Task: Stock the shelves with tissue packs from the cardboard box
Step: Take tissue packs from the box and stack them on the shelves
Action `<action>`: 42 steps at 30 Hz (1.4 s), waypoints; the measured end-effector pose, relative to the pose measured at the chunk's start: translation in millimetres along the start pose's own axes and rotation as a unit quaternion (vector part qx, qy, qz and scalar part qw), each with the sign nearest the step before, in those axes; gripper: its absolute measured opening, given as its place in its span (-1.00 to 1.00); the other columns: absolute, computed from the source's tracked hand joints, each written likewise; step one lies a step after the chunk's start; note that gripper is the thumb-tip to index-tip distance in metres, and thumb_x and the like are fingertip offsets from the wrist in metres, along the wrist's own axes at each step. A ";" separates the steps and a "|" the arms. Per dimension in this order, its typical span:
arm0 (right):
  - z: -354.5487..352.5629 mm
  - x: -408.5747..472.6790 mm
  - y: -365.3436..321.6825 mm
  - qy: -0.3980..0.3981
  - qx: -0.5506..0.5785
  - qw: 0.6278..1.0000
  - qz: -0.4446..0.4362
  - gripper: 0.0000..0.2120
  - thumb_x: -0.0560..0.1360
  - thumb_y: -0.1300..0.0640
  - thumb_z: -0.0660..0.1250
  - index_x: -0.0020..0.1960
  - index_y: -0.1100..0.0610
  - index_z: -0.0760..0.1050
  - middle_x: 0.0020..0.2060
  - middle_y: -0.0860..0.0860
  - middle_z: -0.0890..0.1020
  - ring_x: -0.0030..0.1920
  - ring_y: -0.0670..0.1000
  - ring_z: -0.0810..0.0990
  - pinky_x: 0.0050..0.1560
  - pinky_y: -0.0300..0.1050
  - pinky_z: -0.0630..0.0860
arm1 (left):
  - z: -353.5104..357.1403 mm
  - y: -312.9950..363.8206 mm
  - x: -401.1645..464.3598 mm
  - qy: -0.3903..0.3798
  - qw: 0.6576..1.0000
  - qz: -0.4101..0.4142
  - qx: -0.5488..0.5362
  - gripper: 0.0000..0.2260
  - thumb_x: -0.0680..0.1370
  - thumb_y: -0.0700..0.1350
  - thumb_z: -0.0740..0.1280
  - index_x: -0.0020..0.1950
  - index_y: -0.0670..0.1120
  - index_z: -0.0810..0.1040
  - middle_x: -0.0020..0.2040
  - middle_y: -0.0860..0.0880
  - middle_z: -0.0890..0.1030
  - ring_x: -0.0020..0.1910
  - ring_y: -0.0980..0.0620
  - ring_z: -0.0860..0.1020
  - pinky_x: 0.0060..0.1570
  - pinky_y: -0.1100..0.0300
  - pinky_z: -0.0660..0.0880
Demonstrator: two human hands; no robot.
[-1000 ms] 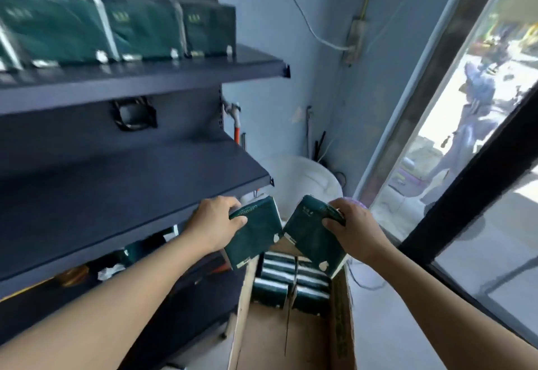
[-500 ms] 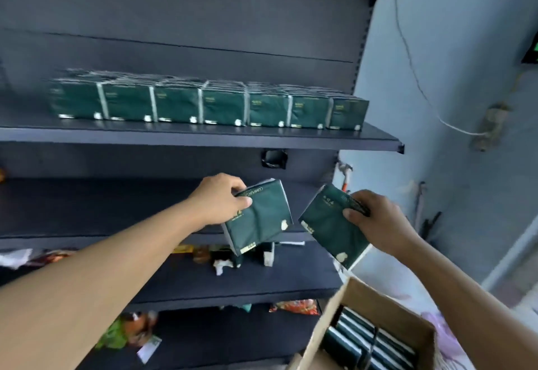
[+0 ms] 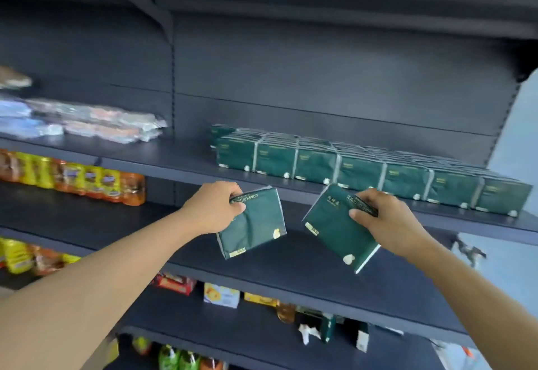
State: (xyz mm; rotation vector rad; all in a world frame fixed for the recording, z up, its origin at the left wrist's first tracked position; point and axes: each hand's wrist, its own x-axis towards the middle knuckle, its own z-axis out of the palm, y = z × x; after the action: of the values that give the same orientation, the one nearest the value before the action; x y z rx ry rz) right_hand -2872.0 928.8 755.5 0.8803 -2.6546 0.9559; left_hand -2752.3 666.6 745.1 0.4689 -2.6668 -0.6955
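Change: both hands have risen from the cardboard box, now out of view, to the front of the shelving, each still carrying a pack.
Left grip: the left hand (image 3: 212,209) is clamped on the left tissue pack (image 3: 252,222), thumb on its face, fingers curled over the top edge.
Right grip: the right hand (image 3: 387,221) is clamped on the right tissue pack (image 3: 337,227), thumb across the front, fingers behind.
Packs in hand: dark green soft wrappers with pale side seams, gold lettering along the top edge, a small cream emblem near a lower corner; both tilted, tops leaning toward each other, held apart at about 6 o'clock of the stocked row.
Stocked row: a row of tissue packs (image 3: 361,167) stands upright, several deep, on the upper shelf (image 3: 174,163), running toward 3 o'clock.
Middle shelf: the bare dark shelf (image 3: 291,259) lies behind and below the held packs.
Surroundings: orange and yellow bottles (image 3: 87,184) at 9 o'clock; clear-wrapped goods (image 3: 96,123) at 10 o'clock.
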 end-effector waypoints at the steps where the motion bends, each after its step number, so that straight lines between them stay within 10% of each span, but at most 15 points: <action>1: 9.4 12.3 -17.2 0.002 0.001 1.000 -0.008 -0.84 0.53 0.10 0.29 0.10 0.07 0.48 -0.10 -0.02 0.60 -0.09 0.00 0.53 -0.20 -0.21 0.39 | -13.5 -15.4 7.0 0.005 1.000 0.001 0.006 -0.90 0.57 -0.07 0.28 0.02 -0.04 0.55 -0.07 0.01 0.62 -0.06 -0.01 0.57 0.02 0.02 0.52; 17: 119.6 223.4 -187.7 0.036 0.040 0.996 -0.077 -0.81 0.53 0.11 0.28 0.12 0.15 0.48 -0.04 0.08 0.61 -0.03 0.07 0.53 -0.08 -0.15 0.41 | -138.1 -167.9 143.3 0.091 0.995 -0.004 0.047 -0.90 0.57 -0.09 0.27 0.06 -0.01 0.53 -0.03 0.02 0.55 -0.06 -0.03 0.52 0.02 0.05 0.49; 36: 244.9 489.3 -192.4 -0.068 0.002 0.992 -0.108 -0.73 0.54 0.13 0.29 0.21 0.18 0.40 0.02 0.06 0.51 -0.02 0.03 0.49 -0.07 -0.15 0.38 | -121.0 -230.1 319.8 0.113 0.990 -0.076 0.020 -0.95 0.56 -0.08 0.31 0.01 0.02 0.54 0.03 -0.03 0.60 -0.11 0.01 0.55 -0.17 0.21 0.40; 42: 272.6 506.8 -179.0 -0.130 -0.120 0.978 -0.115 -0.76 0.54 0.15 0.29 0.17 0.19 0.39 0.01 0.08 0.49 -0.04 0.04 0.45 -0.08 -0.13 0.37 | -112.5 -247.2 346.6 0.077 0.995 -0.064 0.001 -0.91 0.55 -0.09 0.33 0.05 -0.01 0.55 0.08 -0.07 0.60 0.03 -0.06 0.58 0.10 0.06 0.49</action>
State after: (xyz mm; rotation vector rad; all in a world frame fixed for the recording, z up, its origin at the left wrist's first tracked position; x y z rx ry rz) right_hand -3168.5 407.9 818.4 1.2906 -2.7180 0.4822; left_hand -2958.1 280.3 793.6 0.6717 -2.5090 -0.6648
